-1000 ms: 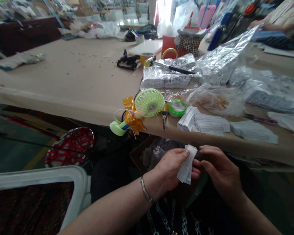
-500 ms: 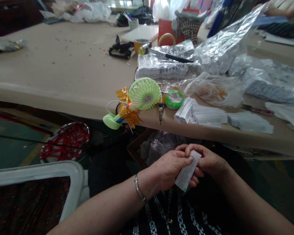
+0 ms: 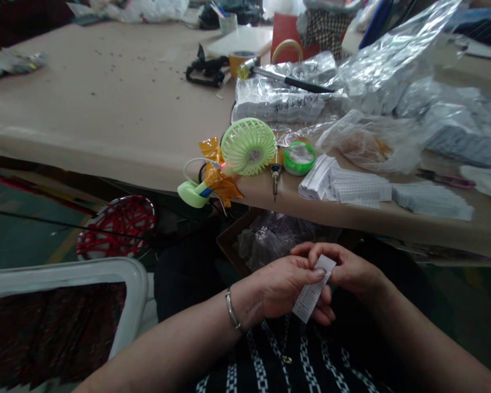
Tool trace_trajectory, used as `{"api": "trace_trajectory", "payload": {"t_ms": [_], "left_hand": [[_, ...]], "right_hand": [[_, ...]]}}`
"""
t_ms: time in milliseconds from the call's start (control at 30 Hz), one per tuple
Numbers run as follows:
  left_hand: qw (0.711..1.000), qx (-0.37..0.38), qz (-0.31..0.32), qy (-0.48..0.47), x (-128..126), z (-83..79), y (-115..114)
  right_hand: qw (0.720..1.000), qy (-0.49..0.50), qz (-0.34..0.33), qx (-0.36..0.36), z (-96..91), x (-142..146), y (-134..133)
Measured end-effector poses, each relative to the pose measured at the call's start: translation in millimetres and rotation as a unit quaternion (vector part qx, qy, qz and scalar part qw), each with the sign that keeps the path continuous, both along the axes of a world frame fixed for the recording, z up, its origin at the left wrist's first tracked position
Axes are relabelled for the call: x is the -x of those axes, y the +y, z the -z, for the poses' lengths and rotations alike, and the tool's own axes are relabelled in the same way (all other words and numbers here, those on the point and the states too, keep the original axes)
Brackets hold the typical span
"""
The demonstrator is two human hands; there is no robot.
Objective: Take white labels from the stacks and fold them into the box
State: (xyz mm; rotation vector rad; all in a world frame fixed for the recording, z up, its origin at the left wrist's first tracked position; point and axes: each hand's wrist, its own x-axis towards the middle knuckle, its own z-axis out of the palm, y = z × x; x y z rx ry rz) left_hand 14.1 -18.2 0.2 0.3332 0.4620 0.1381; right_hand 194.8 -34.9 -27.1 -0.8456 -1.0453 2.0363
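Observation:
A small white printed paper label [image 3: 311, 295] is held between my two hands, over my lap below the table edge. My left hand [image 3: 288, 284], with a bangle at the wrist, pinches it under the thumb. My right hand [image 3: 347, 270] has its fingers closed at the label's upper end. Whatever lies behind the label is hidden by the fingers. On the table in front lie fanned stacks of similar labels [image 3: 358, 185]. Beside them are a green round tub [image 3: 299, 158] and a pointed tool like a soldering iron [image 3: 275, 177].
A light green fan [image 3: 249, 147] stands taped at the table edge [image 3: 106, 158]. Behind lie plastic-wrapped bundles [image 3: 278, 106], a hammer [image 3: 290, 81] and tape [image 3: 241, 61]. Scissors [image 3: 445, 178] lie right. A white basin [image 3: 137, 284] with dark fabric stands left; a red-laced stool [image 3: 120, 226] is beyond.
The view has shifted slightly, so the table things appear higher and a little to the right. Both hands keep hold of the label in nearly the same pose.

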Motion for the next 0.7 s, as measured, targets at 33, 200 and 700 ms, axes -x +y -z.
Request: {"api": "trace_trajectory", "payload": {"t_ms": [33,200,700], "left_hand": [[1.000,-0.002,-0.007,0.004,1,0.5,-1],[0.994,-0.026,-0.081,0.067,3,0.5,0],[0.984,-0.073,-0.119,0.110,5,-3.1,5]], "right_hand": [[0.999,-0.029,0.000,-0.015,-2.6,0,-1],[0.932,-0.301,0.080,-0.187,-21.6,1,-11],[0.720,-0.540,0.097,-0.424,-30.2,20,-12]]}}
